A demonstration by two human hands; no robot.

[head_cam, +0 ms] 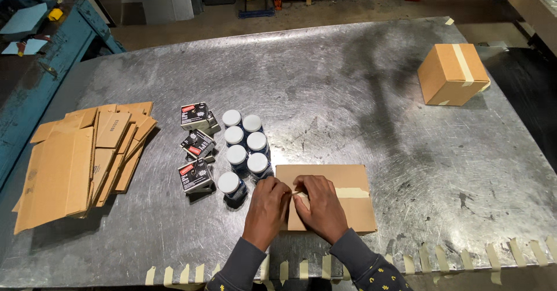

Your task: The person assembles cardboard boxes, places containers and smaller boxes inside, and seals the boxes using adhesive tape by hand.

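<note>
Head view: hands (pixel 296 207) on taped box (pixel 348 204)

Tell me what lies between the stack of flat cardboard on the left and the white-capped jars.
In the head view, three small black cartons lie in a column between the flat cardboard stack and the white-capped jars, close beside the jars; bare metal table flanks them.

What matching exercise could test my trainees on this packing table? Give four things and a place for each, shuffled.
Things:
1. flattened cardboard boxes
2. sealed cardboard box
3. white-capped jars
4. masking tape strips

Places:
A. far right of the metal table
B. hanging along the near edge
C. left side, in a loose pile
D. middle, beside small black cartons

Pairs: 1-C, 2-A, 3-D, 4-B
</note>
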